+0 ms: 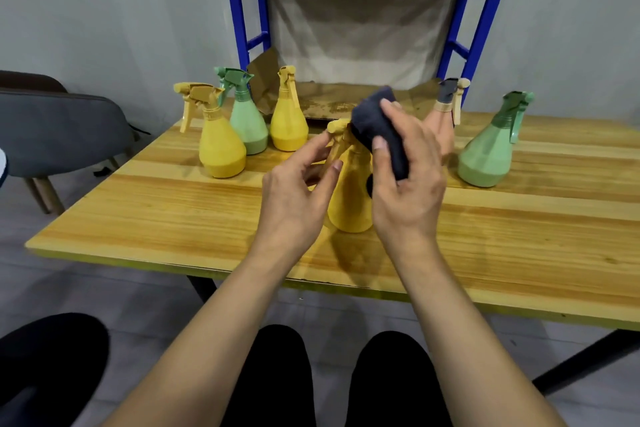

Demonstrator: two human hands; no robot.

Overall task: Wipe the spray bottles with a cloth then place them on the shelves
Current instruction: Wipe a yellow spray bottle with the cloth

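**Yellow spray bottle being wiped at the centre of the table**

In the middle of the frame, a yellow spray bottle [349, 199] stands upright between both hands over the wooden table [166, 215]. Whether its base touches the tabletop cannot be told. The left hand [294, 194] holds the bottle at the neck, with thumb and fingers curled around it just below the yellow spray head. The right hand [407, 184] grips a folded dark cloth [379, 130], fingers wrapped over its front, and presses it against the upper right side of the bottle at the spray head.

Further back on the table, left of centre, three bottles stand close together. They are a yellow bottle with a long trigger [221, 149], a pale green bottle [247, 126] just behind it, and another yellow bottle [288, 123] to the right of that. Right of the hands, a peach bottle with a dark spray head [444, 128] is partly hidden behind the right hand. A second green bottle [486, 158] stands apart near the right side of the frame.

Behind the table, at top centre, rises a blue-framed shelf unit [239, 28]. Its lower shelf is lined with worn cardboard [332, 102] and holds no bottles. A grey chair [59, 135] sits at the left edge of the frame.
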